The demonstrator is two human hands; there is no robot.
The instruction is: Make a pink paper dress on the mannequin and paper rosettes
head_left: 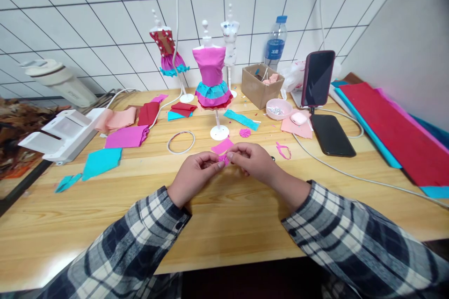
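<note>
My left hand (pixel 195 175) and my right hand (pixel 253 162) meet over the middle of the wooden table (pixel 224 215), fingers pinched together on a small scrap of pink paper (pixel 223 159). A flat pink paper piece (pixel 222 145) lies just behind my fingertips. Further back stands a small mannequin in a pink and blue paper dress (pixel 212 81), with a small pink rosette (pixel 244 132) beside its round base.
Two more mannequins (pixel 167 51) stand at the back. Pink, red and blue paper pieces (pixel 126 136) lie left, by a white machine (pixel 61 133). A ring (pixel 180 142), cardboard box (pixel 261 85), pink bowl (pixel 278 109), two phones (pixel 331 135), cable and paper sheets (pixel 389 126) lie right.
</note>
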